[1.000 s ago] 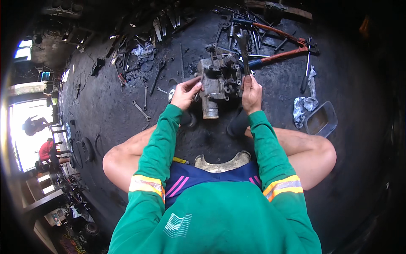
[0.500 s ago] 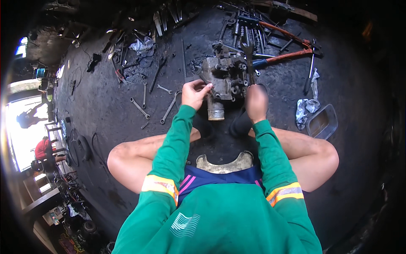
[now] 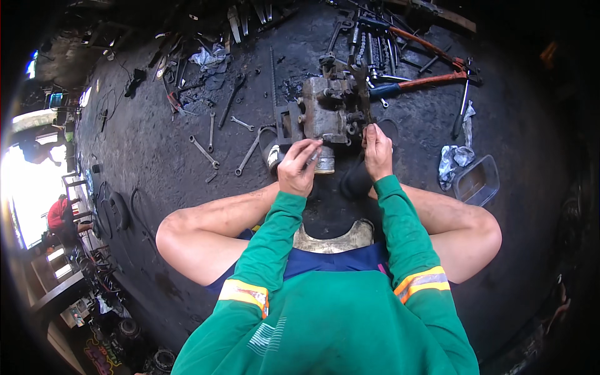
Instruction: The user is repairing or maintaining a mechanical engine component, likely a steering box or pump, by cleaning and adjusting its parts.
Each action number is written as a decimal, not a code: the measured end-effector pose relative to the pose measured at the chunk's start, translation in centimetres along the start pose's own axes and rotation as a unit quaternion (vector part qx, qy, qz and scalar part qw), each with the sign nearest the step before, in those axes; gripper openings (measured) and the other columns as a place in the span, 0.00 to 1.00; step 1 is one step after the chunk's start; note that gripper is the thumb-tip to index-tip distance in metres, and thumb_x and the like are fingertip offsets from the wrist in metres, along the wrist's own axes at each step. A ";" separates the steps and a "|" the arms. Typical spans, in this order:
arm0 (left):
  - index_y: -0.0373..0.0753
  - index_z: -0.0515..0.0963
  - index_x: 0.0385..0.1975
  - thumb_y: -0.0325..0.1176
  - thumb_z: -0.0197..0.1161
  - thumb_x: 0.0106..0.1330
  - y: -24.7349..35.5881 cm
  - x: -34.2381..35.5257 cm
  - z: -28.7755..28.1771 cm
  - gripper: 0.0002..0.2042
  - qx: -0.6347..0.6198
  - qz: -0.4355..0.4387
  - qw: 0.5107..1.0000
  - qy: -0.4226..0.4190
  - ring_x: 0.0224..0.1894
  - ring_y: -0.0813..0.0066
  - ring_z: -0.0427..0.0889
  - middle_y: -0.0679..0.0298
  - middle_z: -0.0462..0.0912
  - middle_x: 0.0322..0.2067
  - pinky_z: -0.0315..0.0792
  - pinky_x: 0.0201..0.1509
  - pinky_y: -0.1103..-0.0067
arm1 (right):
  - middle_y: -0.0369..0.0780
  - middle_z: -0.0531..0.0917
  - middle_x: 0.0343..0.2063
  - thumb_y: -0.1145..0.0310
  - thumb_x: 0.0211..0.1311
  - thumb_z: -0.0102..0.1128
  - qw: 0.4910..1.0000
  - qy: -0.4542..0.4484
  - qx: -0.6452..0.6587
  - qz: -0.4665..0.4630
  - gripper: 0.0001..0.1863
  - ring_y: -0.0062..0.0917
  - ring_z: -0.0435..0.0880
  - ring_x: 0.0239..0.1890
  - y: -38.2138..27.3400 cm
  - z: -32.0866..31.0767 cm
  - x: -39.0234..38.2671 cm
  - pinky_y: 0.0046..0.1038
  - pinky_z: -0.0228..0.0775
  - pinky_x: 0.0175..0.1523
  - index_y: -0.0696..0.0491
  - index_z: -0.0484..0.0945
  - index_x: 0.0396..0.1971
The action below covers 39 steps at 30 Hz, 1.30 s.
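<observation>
Dark oily workshop floor (image 3: 144, 156), bright daylight opening (image 3: 25, 181) at left.

I note green sleeves (image 3: 400, 219) with orange-and-silver reflective bands, grimy grey metal housing (image 3: 328, 115), red-handled cutters (image 3: 431, 78), black oily floor (image 3: 156, 156), clear plastic tray (image 3: 478, 181).

Daylight enters hard from the far left; the opening (image 3: 28, 181) there is blown out to white, no detail. Light falls off across the dark floor (image 3: 156, 144), which takes a dull sheen toward the left and goes near black at right. Centre evenly lit, soft shadows only; deep shade between the knees. Green sleeves (image 3: 275, 244) well exposed, colours saturated. Strong fisheye: straight edges bow near the rim, black vignette in all corners. Centre sharp; edges smeared and murky.
</observation>
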<state>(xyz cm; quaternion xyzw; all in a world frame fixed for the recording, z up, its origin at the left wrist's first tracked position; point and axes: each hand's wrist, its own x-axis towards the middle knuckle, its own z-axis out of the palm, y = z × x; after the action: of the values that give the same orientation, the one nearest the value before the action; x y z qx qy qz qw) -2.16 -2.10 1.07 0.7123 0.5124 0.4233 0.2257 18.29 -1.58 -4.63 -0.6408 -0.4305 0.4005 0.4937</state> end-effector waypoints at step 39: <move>0.31 0.80 0.56 0.35 0.62 0.74 -8.0 10.9 3.1 0.17 -0.310 -0.216 0.796 -0.472 0.32 0.84 0.79 0.65 0.86 0.37 0.76 0.37 0.81 | 0.31 0.67 0.18 0.49 0.80 0.43 0.989 -0.001 0.071 0.132 0.26 0.13 0.63 0.20 -2.4 -1.1 -7.4 0.21 0.55 0.24 0.55 0.70 0.26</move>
<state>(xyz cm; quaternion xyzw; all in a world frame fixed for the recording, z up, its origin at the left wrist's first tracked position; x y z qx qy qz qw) -2.58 11.27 -2.56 0.5863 0.3240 0.1109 0.7341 16.62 -8.55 -1.42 -0.6550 -0.3130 0.4923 0.4801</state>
